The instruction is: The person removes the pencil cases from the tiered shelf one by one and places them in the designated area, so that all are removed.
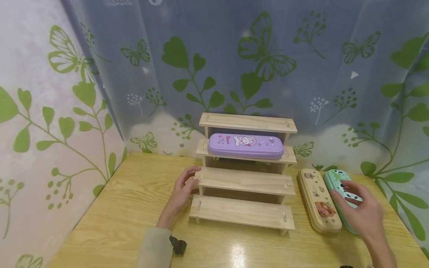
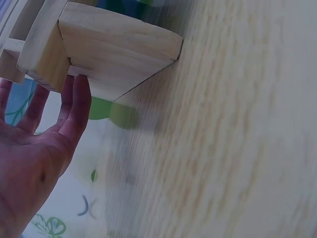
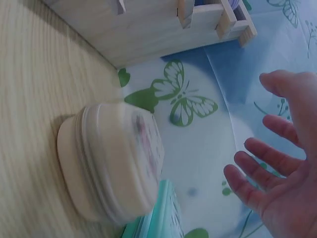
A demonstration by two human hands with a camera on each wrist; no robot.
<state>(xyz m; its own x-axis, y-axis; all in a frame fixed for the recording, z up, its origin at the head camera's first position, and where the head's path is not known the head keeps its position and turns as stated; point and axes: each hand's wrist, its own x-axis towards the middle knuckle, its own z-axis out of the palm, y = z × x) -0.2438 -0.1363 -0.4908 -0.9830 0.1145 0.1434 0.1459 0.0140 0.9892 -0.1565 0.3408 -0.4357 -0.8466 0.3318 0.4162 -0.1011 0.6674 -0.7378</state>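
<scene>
A stepped wooden rack (image 1: 242, 212) with several shelves stands on the table. Lying across its second shelf from the top is a purple pencil case (image 1: 246, 146) with a cartoon print. My left hand (image 1: 182, 190) touches the rack's left end; in the left wrist view its fingers (image 2: 79, 106) look fairly straight against the wood. On the right lie a cream pencil case (image 1: 320, 201) and, beside it, a mint green pencil case (image 1: 338, 178). My right hand (image 1: 363, 210) hovers above the mint case, fingers spread and holding nothing; the hand hides part of that case.
The wood-grain table (image 1: 134, 216) extends left of the rack and in front of it. A curtain (image 1: 214, 56) printed with butterflies and leaves hangs directly behind, and similar printed fabric (image 1: 37, 156) borders the left side.
</scene>
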